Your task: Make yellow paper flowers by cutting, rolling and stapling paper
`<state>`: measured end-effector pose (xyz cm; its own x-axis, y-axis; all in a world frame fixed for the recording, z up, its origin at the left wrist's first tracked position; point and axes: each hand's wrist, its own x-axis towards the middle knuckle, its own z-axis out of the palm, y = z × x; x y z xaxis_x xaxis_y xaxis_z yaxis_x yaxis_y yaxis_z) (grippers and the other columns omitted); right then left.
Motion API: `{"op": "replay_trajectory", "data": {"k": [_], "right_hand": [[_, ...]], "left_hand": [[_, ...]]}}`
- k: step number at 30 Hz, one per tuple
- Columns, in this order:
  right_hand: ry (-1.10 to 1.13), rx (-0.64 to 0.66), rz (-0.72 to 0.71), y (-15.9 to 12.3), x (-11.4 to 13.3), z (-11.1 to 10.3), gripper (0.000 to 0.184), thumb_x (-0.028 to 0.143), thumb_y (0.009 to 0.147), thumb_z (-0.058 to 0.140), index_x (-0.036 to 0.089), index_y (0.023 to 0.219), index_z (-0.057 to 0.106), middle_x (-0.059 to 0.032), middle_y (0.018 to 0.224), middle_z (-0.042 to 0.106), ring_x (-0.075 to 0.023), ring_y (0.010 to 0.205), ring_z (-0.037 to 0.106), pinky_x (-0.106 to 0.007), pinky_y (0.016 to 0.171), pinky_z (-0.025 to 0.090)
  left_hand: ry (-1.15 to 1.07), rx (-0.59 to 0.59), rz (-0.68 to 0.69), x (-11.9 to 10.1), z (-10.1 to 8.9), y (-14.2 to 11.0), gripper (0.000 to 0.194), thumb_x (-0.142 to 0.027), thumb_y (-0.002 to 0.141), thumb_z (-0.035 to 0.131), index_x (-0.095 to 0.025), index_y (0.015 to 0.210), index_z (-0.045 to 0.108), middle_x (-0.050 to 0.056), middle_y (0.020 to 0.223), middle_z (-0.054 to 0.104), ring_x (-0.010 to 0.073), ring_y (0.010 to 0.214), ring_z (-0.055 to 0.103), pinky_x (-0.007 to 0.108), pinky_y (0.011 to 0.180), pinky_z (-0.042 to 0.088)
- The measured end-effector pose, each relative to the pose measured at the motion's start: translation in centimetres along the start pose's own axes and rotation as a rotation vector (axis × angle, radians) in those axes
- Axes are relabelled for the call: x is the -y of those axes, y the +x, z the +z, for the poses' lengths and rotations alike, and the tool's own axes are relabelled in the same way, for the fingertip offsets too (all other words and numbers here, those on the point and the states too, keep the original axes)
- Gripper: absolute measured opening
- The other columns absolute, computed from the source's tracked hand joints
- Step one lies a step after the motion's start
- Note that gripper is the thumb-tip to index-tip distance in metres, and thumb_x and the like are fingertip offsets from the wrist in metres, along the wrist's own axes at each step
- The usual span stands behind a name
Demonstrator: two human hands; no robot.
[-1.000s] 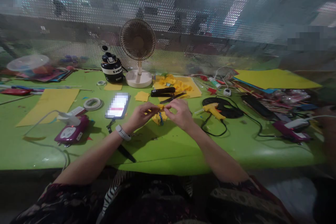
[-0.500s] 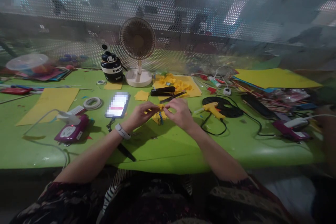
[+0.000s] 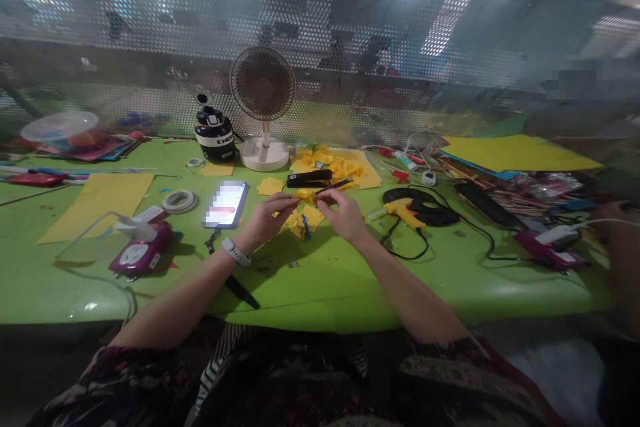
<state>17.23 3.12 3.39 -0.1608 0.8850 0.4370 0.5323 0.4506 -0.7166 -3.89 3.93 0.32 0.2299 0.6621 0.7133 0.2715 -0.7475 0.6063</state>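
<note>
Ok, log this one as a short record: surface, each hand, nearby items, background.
surface: green table
left hand: pinches a small yellow piece; white wristband on its wrist
right hand: fingertips at the same piece's other side; grip unclear
just beyond hands: black stapler
left of hands: phone, screen lit; tape roll
right of hands: yellow glue gun
background: round fan, dark bottle beside it
</note>
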Motion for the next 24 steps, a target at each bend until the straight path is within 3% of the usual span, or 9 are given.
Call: {"op": "replay_trajectory", "data": {"k": [10, 16, 20, 24], "right_hand": [[0.088, -0.069, 0.017, 0.0, 0.4, 0.2, 0.012, 0.032, 0.079, 0.061, 0.021, 0.084, 0.063, -0.0046, 0.082, 0.073, -0.0196, 0.077, 0.068, -0.035, 0.078, 0.056], [0.040, -0.108, -0.014, 0.0, -0.2, 0.4, 0.012, 0.031, 0.080, 0.060, 0.021, 0.083, 0.064, -0.0048, 0.081, 0.074, -0.0197, 0.075, 0.068, -0.035, 0.077, 0.055], [0.021, -0.108, -0.034, 0.0, -0.4, 0.7, 0.012, 0.031, 0.080, 0.060, 0.021, 0.083, 0.064, -0.0047, 0.081, 0.073, -0.0189, 0.074, 0.068, -0.034, 0.076, 0.055], [0.011, -0.102, -0.022, -0.1, -0.6, 1.1, 0.011, 0.031, 0.081, 0.061, 0.021, 0.082, 0.064, -0.0041, 0.080, 0.073, -0.0188, 0.074, 0.068, -0.034, 0.076, 0.055]], "left_hand": [[0.011, 0.060, 0.057, 0.3, 0.6, -0.2, 0.024, -0.022, 0.091, 0.058, -0.020, 0.108, 0.075, 0.013, 0.116, 0.072, 0.0211, 0.104, 0.071, 0.039, 0.093, 0.059], [-0.107, 0.055, -0.174, -0.1, 0.3, -0.4, 0.021, -0.029, 0.086, 0.065, -0.017, 0.098, 0.076, 0.015, 0.114, 0.073, 0.0242, 0.102, 0.071, 0.040, 0.090, 0.059], [-0.310, 0.019, -0.344, -0.5, -0.2, -0.4, 0.020, -0.033, 0.085, 0.065, -0.015, 0.085, 0.072, 0.015, 0.114, 0.072, 0.0230, 0.097, 0.071, 0.039, 0.085, 0.060], [-0.417, 0.004, -0.446, -0.5, -0.2, -0.2, 0.028, -0.035, 0.082, 0.070, -0.016, 0.102, 0.067, 0.012, 0.111, 0.072, 0.0210, 0.099, 0.070, 0.037, 0.086, 0.058]]}}
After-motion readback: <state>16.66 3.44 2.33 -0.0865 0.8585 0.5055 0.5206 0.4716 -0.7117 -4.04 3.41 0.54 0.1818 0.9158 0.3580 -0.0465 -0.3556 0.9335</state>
